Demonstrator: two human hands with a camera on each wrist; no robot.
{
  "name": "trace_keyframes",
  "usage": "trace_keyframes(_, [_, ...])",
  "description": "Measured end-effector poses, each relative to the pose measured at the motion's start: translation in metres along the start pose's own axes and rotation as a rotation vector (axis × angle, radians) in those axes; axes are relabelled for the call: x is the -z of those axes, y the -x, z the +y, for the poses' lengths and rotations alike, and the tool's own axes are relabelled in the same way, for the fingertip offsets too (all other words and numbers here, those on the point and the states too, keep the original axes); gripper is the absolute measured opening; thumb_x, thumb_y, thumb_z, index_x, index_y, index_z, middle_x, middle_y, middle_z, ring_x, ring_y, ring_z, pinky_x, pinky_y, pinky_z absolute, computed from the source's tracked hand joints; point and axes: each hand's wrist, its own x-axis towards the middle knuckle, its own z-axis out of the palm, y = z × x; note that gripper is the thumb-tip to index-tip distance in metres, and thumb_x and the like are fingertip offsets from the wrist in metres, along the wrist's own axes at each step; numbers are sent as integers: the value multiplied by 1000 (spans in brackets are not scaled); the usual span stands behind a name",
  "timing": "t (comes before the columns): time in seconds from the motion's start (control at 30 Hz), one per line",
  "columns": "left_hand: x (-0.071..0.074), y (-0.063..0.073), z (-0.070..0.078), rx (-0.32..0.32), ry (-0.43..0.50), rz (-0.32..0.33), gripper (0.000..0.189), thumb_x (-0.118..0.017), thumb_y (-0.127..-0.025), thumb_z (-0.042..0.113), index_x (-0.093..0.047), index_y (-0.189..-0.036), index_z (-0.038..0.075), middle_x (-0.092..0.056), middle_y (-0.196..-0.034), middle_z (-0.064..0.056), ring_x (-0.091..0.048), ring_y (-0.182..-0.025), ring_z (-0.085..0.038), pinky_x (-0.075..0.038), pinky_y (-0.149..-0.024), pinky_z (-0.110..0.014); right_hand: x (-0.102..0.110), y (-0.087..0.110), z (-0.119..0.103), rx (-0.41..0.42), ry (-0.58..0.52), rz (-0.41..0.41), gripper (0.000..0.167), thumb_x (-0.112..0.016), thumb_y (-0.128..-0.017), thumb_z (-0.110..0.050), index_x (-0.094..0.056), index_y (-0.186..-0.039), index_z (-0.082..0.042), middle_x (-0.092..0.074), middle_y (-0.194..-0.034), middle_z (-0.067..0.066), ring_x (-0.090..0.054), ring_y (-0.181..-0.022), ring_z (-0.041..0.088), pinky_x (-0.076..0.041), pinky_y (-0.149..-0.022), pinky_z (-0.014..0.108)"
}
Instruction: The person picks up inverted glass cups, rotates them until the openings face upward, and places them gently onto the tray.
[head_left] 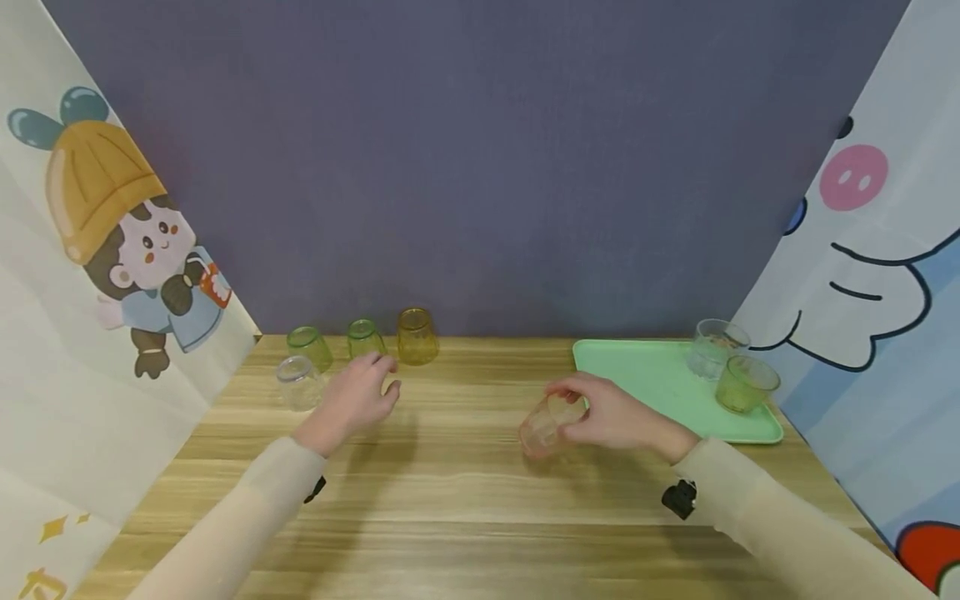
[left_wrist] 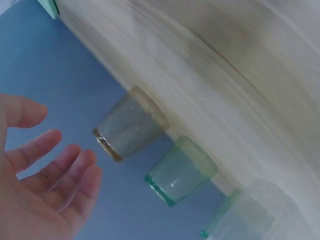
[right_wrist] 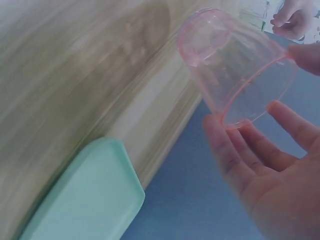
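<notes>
My right hand (head_left: 607,414) holds a clear pink cup (head_left: 542,433) by its rim, thumb on one side and fingers on the other. The cup is tilted, its base pointing left and down, as the right wrist view also shows with the pink cup (right_wrist: 235,65). My left hand (head_left: 354,396) hovers with loosely bent fingers and nothing in them. Near it stand an amber cup (head_left: 417,340), a green cup (head_left: 363,334), another green cup (head_left: 313,350) and a colourless cup (head_left: 298,387), narrow ends up. In the left wrist view, the amber cup (left_wrist: 131,122) is apart from the fingers.
A mint-green tray (head_left: 637,362) lies at the right of the wooden table (head_left: 465,533). On its right side stand a colourless cup (head_left: 708,354) and a yellow-green cup (head_left: 742,387), wide ends up. A dark panel (head_left: 495,167) rises along the back edge, with printed walls at both sides.
</notes>
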Motion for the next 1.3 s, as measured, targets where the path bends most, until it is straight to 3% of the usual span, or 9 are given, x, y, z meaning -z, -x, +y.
trace_keyframes(0.17, [1,-1,-6,-4,-35,-11,26,-65,-95,19,-68,-114,1,-65,-104,-13,-63,-92,-31,-55,-80,-48,5,2,-5,-4,102,-33,50,-73,-79,-17,-66,-127,-9,-62,-115,1,-57,-105,25,-50,-88,46])
trace_keyframes(0.37, [3,-4,-14,-40,-121,10,30,-65,-94,17,-67,-116,-3,-65,-101,-15,-63,-89,-34,-55,-76,-48,8,4,-10,-50,203,-71,52,-75,-79,-24,-66,-128,-10,-62,-124,5,-59,-116,29,-50,-95,48])
trace_keyframes(0.53, [4,-3,-24,-33,-135,21,31,-65,-94,16,-66,-118,-3,-65,-103,-18,-63,-88,-36,-55,-71,-48,11,6,-12,-66,298,-76,48,-73,-79,-27,-67,-125,-13,-63,-122,6,-59,-114,29,-51,-91,46])
trace_keyframes(0.73, [6,-2,-35,-33,-201,48,25,-66,-90,14,-64,-110,-2,-62,-92,-15,-61,-81,-35,-53,-62,-49,15,9,-13,-129,370,-90,47,-73,-82,-37,-68,-124,-16,-60,-115,1,-59,-110,28,-52,-84,47])
trace_keyframes(1.07, [11,0,-47,22,-222,45,34,-63,-89,14,-62,-117,-5,-63,-102,-24,-62,-91,-43,-53,-76,-59,24,9,-9,-176,405,-97,56,-73,-82,-44,-67,-128,-13,-61,-120,7,-59,-111,32,-53,-78,49])
trace_keyframes(1.3, [11,2,-63,77,-224,30,36,-61,-90,14,-62,-119,-8,-63,-107,-27,-62,-99,-46,-51,-84,-62,32,10,-7,-208,401,-89,58,-77,-82,-51,-67,-127,-15,-60,-120,7,-59,-111,31,-53,-78,49])
